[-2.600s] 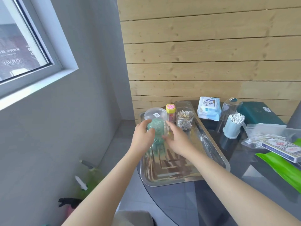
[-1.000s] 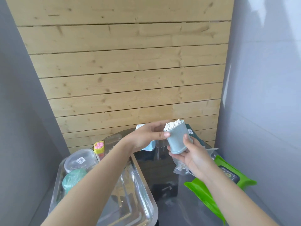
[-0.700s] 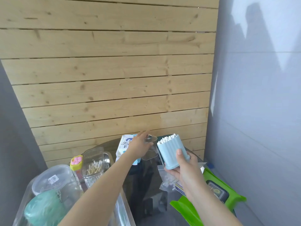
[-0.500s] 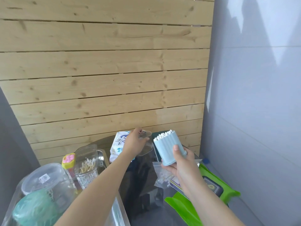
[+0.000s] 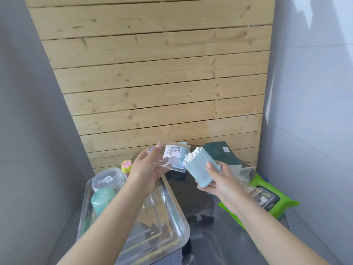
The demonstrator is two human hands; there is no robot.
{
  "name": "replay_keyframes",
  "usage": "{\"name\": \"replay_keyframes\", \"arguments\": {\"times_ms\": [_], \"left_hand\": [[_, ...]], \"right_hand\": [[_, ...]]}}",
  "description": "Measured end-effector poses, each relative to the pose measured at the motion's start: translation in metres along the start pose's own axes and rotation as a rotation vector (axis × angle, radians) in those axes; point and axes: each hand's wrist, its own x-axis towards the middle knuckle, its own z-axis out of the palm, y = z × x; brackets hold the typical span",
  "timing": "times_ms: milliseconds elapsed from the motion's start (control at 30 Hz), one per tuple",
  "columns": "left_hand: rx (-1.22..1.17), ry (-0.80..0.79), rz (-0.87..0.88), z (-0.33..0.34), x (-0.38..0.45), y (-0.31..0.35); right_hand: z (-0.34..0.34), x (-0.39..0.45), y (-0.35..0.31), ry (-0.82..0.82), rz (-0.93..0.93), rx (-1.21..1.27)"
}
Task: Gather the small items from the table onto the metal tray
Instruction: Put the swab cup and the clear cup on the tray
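Item: blue swab cup (image 5: 198, 170), full of cotton swabs, tilted, in right hand (image 5: 222, 183); grip closed round its lower body, above the glass surface (image 5: 210, 232), right of metal tray (image 5: 179, 217). Left hand (image 5: 147, 172): grip loosely shut on clear lid (image 5: 162, 159). I'd cap the cup first, level it, then set it on bare tray floor. Obstacles: clear tub (image 5: 108, 179), green jar (image 5: 102, 197), pink-top bottle (image 5: 127, 165) at tray's far end. Off-tray: wipes pack (image 5: 271, 199), dark box (image 5: 219, 153).

Pale wooden plank wall (image 5: 152, 83) stands between grey walls (image 5: 28, 131).
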Motion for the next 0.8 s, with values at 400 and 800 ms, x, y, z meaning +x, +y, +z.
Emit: {"name": "replay_keyframes", "arguments": {"times_ms": [400, 800], "left_hand": [[-0.133, -0.035, 0.074, -0.033, -0.03, -0.011], [0.148, -0.062, 0.272, -0.034, -0.03, -0.016]], "right_hand": [[0.013, -0.014, 0.003, -0.067, -0.004, -0.135], [0.021, -0.015, 0.008, -0.044, -0.031, -0.155]]}}
